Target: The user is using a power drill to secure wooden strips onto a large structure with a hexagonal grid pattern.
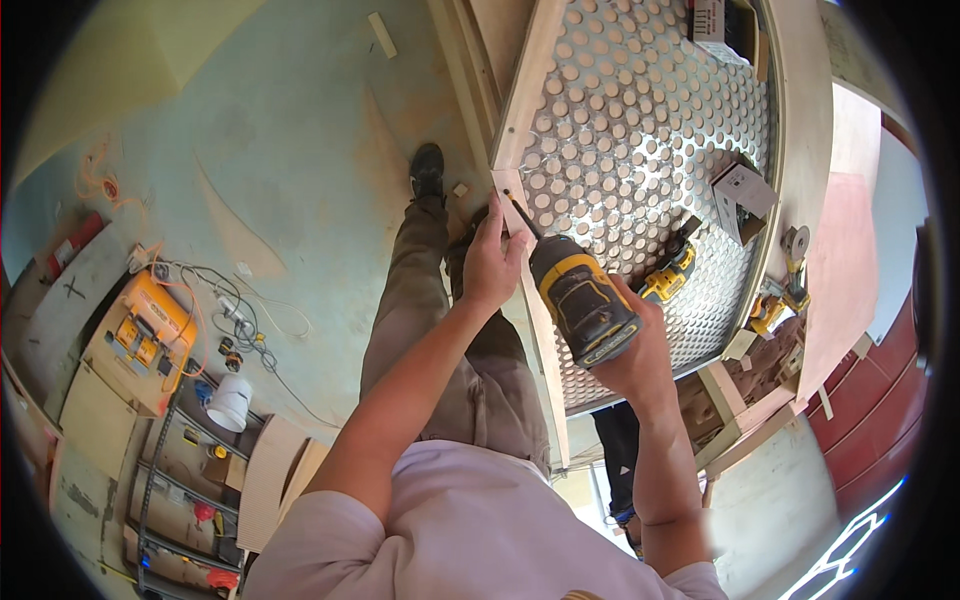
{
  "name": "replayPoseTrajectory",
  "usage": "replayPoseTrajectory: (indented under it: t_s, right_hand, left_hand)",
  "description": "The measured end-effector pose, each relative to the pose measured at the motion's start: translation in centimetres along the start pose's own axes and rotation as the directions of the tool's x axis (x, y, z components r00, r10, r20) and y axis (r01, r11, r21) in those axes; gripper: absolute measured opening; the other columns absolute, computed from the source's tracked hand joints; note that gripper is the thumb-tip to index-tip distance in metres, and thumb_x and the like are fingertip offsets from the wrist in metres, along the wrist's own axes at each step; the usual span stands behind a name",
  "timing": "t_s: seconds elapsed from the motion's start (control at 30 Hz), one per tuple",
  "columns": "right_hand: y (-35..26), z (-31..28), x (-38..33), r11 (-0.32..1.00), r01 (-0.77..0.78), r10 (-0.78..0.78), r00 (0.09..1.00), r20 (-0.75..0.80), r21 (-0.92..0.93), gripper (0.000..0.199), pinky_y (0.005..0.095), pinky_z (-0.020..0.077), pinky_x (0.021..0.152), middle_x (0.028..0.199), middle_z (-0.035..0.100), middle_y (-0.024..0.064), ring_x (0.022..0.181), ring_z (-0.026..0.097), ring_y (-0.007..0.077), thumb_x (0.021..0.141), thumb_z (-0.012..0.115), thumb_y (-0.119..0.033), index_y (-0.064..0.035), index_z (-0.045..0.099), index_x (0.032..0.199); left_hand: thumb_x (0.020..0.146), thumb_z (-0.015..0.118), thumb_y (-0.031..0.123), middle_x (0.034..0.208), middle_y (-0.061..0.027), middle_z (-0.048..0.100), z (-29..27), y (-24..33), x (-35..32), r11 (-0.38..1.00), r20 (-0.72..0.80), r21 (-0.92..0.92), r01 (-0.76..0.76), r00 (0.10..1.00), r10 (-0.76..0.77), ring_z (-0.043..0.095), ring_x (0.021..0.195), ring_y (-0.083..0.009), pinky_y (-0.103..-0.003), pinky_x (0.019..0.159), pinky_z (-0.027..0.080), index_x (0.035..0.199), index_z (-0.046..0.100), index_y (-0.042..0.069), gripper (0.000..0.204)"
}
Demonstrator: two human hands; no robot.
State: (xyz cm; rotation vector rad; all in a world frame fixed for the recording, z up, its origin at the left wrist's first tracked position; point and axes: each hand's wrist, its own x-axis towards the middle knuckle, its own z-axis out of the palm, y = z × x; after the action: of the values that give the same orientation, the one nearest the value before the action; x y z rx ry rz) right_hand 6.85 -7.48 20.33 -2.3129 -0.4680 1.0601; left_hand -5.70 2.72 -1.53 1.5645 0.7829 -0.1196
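My right hand (643, 352) is wrapped round a yellow and black cordless drill (582, 298). Its long thin bit reaches up and left to a dark spot on a pale wooden rail (532, 300), at what looks like a joint near the rail's corner. My left hand (492, 262) lies against that rail just below the bit's tip, fingers stretched out and thumb apart. Beyond the rail is a metal sheet (610, 105) full of round holes. On the sheet, to the right of the drill, lies a second yellow and black power tool (668, 276).
Two open cardboard boxes (745, 195) (712, 25) sit on the sheet. More yellow tools (775, 308) lie on wood at the right. An orange case (155, 315), tangled cables (240, 320), a white bucket (230, 402) and a black metal rack (185, 495) are at left.
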Motion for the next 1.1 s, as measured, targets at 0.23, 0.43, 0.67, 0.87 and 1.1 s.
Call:
replayPoseTrajectory:
  t_s: [0.23, 0.43, 0.67, 0.87, 1.1]
  right_hand:
    - [0.4, 1.3, -0.8, 0.999, -0.006, -0.002, 0.988, -0.152, -0.051, 0.048, 0.0372, 0.0573, 0.076, 0.098, 0.074, 0.0141, 0.089, 0.074, 0.0347, 0.07, 0.084, -0.006, -0.0046, 0.065, 0.114]
    - [-0.3, 1.3, -0.7, 0.996, -0.031, 0.026, 0.997, -0.073, -0.078, 0.044, 0.0365, 0.0572, 0.075, 0.098, 0.073, 0.014, 0.089, 0.073, 0.0364, 0.068, 0.083, -0.004, -0.004, 0.068, 0.109]
    - [0.0, 1.3, -0.2, 1.0, 0.014, -0.014, 1.0, -0.011, 0.02, 0.04, 0.035, 0.057, 0.074, 0.093, 0.074, 0.0146, 0.087, 0.075, 0.0326, 0.07, 0.079, 0.0, -0.0016, 0.069, 0.108]
    - [0.5, 0.3, 0.0, 1.0, -0.013, 0.016, 0.99, 0.141, -0.02, 0.041, 0.0348, 0.0567, 0.084, 0.105, 0.073, 0.0148, 0.093, 0.072, 0.0245, 0.079, 0.082, -0.005, 0.0009, 0.066, 0.116]
    - [-0.4, 0.4, 0.3, 0.998, 0.034, -0.027, 0.992, 0.127, -0.053, 0.039, 0.0363, 0.0562, 0.083, 0.105, 0.072, 0.0152, 0.093, 0.07, 0.026, 0.08, 0.079, -0.004, 0.0023, 0.064, 0.115]
  left_hand:
    - [0.098, 0.063, 0.02, 0.132, -0.0268, 0.057, -0.1, 0.4, -0.1, 0.992, -0.012, 0.12, -0.034, 0.999, 0.036, 0.061, 0.116, -0.0435, -0.044, 0.095, 0.052, 0.159, 0.025, 0.001, 0.075]
    - [0.097, 0.064, 0.018, 0.132, -0.0247, 0.056, -0.1, 0.5, -0.2, 0.99, -0.066, 0.107, -0.089, 0.993, 0.097, 0.06, 0.116, -0.0429, -0.045, 0.094, 0.053, 0.161, 0.025, 0.005, 0.076]
    - [0.095, 0.069, 0.012, 0.131, -0.0218, 0.057, 0.4, 0.8, -0.3, 0.987, -0.107, 0.161, -0.032, 0.993, 0.049, 0.06, 0.117, -0.0379, -0.04, 0.098, 0.051, 0.16, 0.029, 0.007, 0.076]
    - [0.094, 0.064, 0.016, 0.128, -0.0228, 0.055, 0.4, 0.6, -0.5, 0.986, -0.126, 0.16, -0.045, 0.99, 0.065, 0.061, 0.113, -0.0412, -0.044, 0.092, 0.054, 0.16, 0.026, 0.009, 0.076]
    - [0.094, 0.063, 0.015, 0.126, -0.0223, 0.056, 0.2, 0.8, -0.5, 0.981, -0.113, 0.184, -0.061, 0.99, 0.083, 0.062, 0.11, -0.041, -0.044, 0.09, 0.055, 0.159, 0.027, 0.007, 0.075]
